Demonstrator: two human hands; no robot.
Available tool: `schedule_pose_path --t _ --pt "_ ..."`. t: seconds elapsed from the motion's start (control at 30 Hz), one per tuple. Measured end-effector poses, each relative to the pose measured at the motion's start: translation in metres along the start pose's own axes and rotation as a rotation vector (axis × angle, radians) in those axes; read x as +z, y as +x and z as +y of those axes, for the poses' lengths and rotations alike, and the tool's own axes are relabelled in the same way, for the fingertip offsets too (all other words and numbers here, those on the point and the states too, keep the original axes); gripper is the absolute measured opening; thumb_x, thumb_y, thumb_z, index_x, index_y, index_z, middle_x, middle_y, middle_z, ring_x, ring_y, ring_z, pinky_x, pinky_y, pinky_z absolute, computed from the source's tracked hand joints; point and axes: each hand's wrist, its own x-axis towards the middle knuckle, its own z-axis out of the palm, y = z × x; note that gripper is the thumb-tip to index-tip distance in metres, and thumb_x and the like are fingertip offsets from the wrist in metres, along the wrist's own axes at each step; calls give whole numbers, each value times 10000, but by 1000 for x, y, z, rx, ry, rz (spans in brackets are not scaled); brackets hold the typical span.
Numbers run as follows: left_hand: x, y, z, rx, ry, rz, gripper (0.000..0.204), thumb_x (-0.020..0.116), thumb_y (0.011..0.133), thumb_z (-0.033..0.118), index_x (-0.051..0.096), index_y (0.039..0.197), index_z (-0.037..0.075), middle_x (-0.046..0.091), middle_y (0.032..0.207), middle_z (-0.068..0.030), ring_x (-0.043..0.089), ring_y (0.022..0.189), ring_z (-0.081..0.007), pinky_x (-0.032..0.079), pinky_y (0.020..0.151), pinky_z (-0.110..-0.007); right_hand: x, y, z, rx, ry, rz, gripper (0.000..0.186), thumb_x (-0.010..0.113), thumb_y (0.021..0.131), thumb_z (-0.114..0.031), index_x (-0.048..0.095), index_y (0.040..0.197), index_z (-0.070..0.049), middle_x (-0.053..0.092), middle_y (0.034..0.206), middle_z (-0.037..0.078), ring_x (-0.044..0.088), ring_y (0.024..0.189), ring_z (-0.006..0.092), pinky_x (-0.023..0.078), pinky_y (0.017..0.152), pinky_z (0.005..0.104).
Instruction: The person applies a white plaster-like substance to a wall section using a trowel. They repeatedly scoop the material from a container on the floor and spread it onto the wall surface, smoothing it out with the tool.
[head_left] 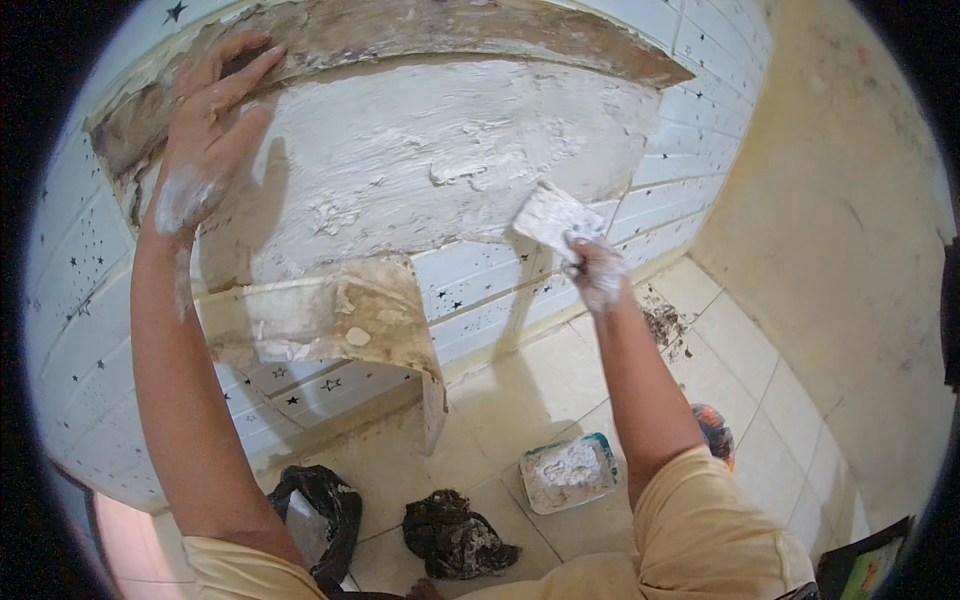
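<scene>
In front of me is a wall area [400, 150] coated with rough, ridged white plaster. Brown-backed wallpaper [470, 28] is peeled back along its top edge, and another loose flap [375, 300] folds down below it. My left hand [215, 130], smeared with white at the wrist, lies against the upper left of the peeled paper with fingers apart. With my right hand [598, 270] I grip a flat rectangular spreader [555, 215] caked in white paste, near the plaster's lower right edge. White paste covers my right fingers too.
On the tiled floor [760, 450] stand a tub of white paste [570, 472], a crumpled dark plastic bag [455, 535] and an open black bag [335, 515]. Brown debris [663, 322] lies by the wall's foot. A yellowish side wall [840, 200] rises at the right.
</scene>
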Motion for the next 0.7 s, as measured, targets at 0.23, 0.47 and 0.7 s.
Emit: schedule_pose_path --t 0.23,0.47,0.7 --pt "6 -2 4 -53 -183 55 481 567 743 133 590 1223 140 484 1308 -79 391 1248 -264 178 1099 -394 43 -26 -87 -513 -66 -255 376 569 762 35 518 1128 -36 579 955 99 580 874 216 485 631 323" --pt "5 -2 5 -34 -128 68 501 560 724 129 587 1224 128 479 1300 -102 395 1238 -268 212 1083 -374 133 -14 -45 -1674 -1046 53 472 521 668 59 505 1137 6 475 888 181 481 795 350 419 737 443" --pt "-4 -2 21 -131 -288 8 492 562 741 94 538 1224 5 419 1302 -174 381 1234 -290 261 1049 -381 113 -20 33 -1686 -1291 -241 392 520 707 -38 510 1083 74 489 883 208 494 802 363 435 730 437"
